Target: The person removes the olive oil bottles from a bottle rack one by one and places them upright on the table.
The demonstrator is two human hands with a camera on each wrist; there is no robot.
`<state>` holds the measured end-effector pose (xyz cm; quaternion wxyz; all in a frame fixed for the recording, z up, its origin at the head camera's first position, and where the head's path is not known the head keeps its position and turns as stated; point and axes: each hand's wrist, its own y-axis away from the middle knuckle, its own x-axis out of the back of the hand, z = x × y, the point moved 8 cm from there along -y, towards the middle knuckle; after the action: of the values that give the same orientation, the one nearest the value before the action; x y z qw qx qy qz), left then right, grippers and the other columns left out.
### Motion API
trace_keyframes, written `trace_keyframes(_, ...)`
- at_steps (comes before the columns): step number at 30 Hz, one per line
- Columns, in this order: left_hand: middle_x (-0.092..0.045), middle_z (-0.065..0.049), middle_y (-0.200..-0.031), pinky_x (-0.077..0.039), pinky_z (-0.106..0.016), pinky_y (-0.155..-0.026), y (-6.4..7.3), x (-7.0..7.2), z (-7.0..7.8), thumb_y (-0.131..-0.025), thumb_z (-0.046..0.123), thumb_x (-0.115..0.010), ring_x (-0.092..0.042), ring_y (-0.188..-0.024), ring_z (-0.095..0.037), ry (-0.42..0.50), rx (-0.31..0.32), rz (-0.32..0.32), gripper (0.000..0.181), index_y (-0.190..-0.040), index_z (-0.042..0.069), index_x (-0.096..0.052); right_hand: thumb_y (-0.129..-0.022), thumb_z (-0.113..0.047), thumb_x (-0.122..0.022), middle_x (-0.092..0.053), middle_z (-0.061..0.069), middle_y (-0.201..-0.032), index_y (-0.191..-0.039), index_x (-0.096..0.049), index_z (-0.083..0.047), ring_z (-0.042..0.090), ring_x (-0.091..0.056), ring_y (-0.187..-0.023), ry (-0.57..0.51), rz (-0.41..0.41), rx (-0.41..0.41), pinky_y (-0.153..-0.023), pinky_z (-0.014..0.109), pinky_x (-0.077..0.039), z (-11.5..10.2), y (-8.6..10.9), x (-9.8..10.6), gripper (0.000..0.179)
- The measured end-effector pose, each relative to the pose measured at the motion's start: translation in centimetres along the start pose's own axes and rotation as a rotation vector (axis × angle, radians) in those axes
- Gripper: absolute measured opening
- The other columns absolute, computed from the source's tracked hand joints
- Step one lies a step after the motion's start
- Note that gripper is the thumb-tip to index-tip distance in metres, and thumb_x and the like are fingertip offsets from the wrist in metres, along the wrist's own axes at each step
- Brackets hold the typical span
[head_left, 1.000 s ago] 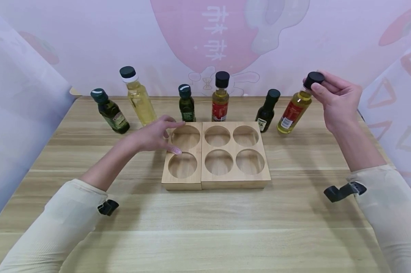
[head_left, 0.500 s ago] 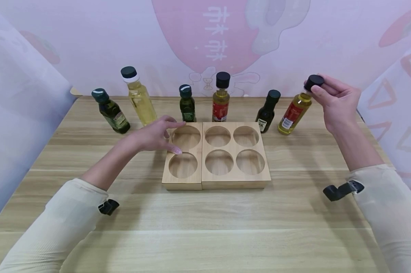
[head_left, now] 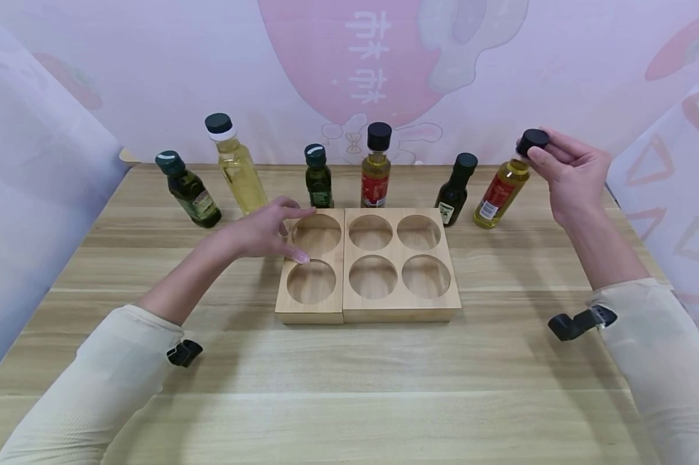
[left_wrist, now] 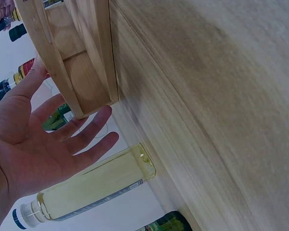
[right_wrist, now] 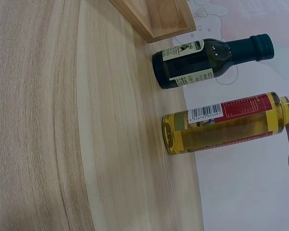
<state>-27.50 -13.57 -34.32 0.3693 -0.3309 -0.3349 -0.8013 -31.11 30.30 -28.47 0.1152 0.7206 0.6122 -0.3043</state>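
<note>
My right hand [head_left: 536, 150] grips the black cap [head_left: 532, 139] of a yellow oil bottle with a red label [head_left: 496, 192] at the far right. The bottle leans, with its base at the table; it also shows in the right wrist view as the yellow bottle [right_wrist: 221, 127]. My left hand [head_left: 293, 232] lies open against the left edge of a wooden rack with six round holes [head_left: 397, 307]. In the left wrist view the left hand's [left_wrist: 62, 134] fingers are spread beside the rack's corner [left_wrist: 84, 82]. All the holes hold nothing.
Behind the rack stand a dark green bottle [head_left: 190, 192], a tall pale bottle [head_left: 237, 166], a small green bottle [head_left: 318, 179], an amber red-labelled bottle [head_left: 375, 168] and a dark bottle [head_left: 455, 189]. A printed backdrop closes the table's far side and both flanks.
My right hand has come down slightly with the cap and top of the yellow bottle. The left hand has stayed on the rack.
</note>
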Motion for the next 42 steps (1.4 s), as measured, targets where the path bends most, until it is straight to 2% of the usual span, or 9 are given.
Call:
trace_keyframes(18, -0.028, -0.031, -0.157, -0.054, -0.052, -0.097, 0.27, 0.06, 0.12, -0.086, 0.029, -0.087, -0.056, -0.118, -0.045, 0.0, -0.018, 0.004, 0.095, -0.161, 0.006, -0.033, -0.08, 0.025, -0.073, -0.078, 0.019, -0.1, -0.112, -0.075, 0.01, 0.026, -0.079, -0.086, 0.008, 0.023, -0.045, -0.078, 0.032, -0.063, 0.54, -0.13, 0.06, 0.035)
trace_keyframes(25, -0.031, -0.031, -0.155, -0.053, -0.052, -0.097, 0.13, 0.12, 0.25, -0.086, 0.029, -0.087, -0.055, -0.118, -0.045, -0.007, -0.027, 0.012, 0.094, -0.161, 0.005, -0.035, -0.079, 0.025, -0.073, -0.078, 0.02, -0.099, -0.114, -0.072, 0.014, 0.026, -0.079, -0.087, 0.034, -0.017, 0.007, -0.08, 0.032, -0.063, 0.28, -0.13, -0.39, 0.036)
trace_keyframes(33, -0.031, -0.029, -0.156, -0.053, -0.056, -0.1, 0.05, 0.22, 0.04, -0.083, 0.029, -0.09, -0.054, -0.123, -0.048, 0.012, -0.028, 0.029, 0.095, -0.16, 0.006, -0.038, -0.08, 0.024, -0.074, -0.079, 0.018, -0.098, -0.112, -0.074, 0.012, 0.024, -0.079, -0.086, 0.077, -0.02, 0.033, -0.079, 0.03, -0.063, 0.05, 0.02, -0.48, 0.034)
trace_keyframes(42, -0.033, -0.027, -0.155, -0.053, -0.055, -0.098, 0.04, 0.27, 0.07, -0.083, 0.031, -0.09, -0.055, -0.121, -0.047, 0.0, -0.039, 0.031, 0.095, -0.159, 0.006, -0.039, -0.081, 0.025, -0.072, -0.078, 0.018, -0.098, -0.113, -0.073, 0.012, 0.024, -0.079, -0.087, 0.05, -0.028, 0.009, -0.079, 0.029, -0.063, 0.07, 0.11, -0.45, 0.034)
